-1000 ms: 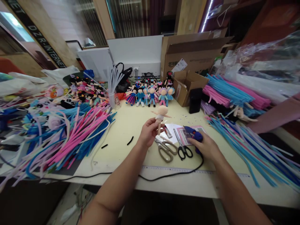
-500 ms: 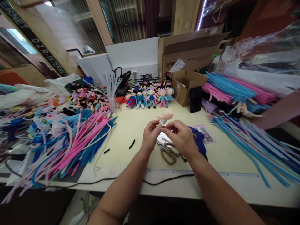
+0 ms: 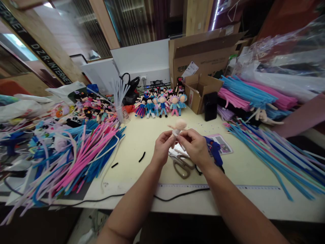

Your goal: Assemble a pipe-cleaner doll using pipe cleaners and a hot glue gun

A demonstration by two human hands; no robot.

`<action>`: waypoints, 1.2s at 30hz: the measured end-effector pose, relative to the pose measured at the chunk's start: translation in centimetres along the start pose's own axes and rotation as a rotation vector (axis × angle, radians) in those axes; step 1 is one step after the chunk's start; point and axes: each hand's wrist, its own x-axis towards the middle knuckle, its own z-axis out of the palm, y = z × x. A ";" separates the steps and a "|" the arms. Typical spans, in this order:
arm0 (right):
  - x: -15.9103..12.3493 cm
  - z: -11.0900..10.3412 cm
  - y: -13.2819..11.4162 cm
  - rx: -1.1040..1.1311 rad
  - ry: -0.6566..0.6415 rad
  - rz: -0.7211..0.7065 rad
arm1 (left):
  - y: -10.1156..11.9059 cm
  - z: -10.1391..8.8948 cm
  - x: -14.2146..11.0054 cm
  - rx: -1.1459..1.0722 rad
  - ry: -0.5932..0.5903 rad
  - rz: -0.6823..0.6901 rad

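Pale peach and yarn-like, the small doll [image 3: 181, 125] is held up over the counter [image 3: 134, 139] in front of us in the head view, tilted, its round head toward the far side. Our left hand [image 3: 161, 146] has its grip closed on the doll's lower body, between thumb and fingers. With our right hand [image 3: 196, 146] we pinch at its white torso, the grip closed there too; whether a separate scrap sits between those fingertips, we cannot tell. Under our hands lie scissors [image 3: 183, 166] with taupe handles, partly covered. Just beside our right wrist we see a blue glue gun [image 3: 215, 150], half hidden, overlapping a pink-edged card [image 3: 225, 144]. Two short black pieces [image 3: 142, 157] lie left of our hands. Nearer us, a ruler [image 3: 254, 187] runs along the counter, with a black cord [image 3: 175, 198] before it. Beyond the doll we have a row of dressed dolls [image 3: 162, 106], and to our left a heap of pink and blue fuzzy stems [image 3: 83, 152].
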 end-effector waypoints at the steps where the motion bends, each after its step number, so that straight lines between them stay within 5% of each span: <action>1: 0.0 0.1 0.2 0.004 0.010 -0.005 | 0.1 0.1 0.0 -0.024 -0.003 -0.025; 8: 0.3 0.7 1.3 0.014 0.061 0.010 | 0.5 0.1 0.1 -0.104 -0.016 -0.136; 36: 0.7 0.6 1.6 0.052 0.053 0.128 | 0.8 -0.1 0.1 -0.097 -0.060 -0.179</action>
